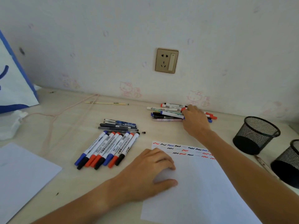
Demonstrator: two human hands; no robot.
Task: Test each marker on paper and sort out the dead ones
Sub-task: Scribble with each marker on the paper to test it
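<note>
So the left hand [150, 172] sits low centre, fingers loosely curled with tips pressing the test paper [199, 183] flat, probably so it won't slide on the desk [69, 178]. Right hand [195, 120] reaches up right of centre into the untested marker pile [168, 113] by the wall; can't tell if its fingers are pinching one. Sorted markers [106, 149] lie left of the paper.
</note>
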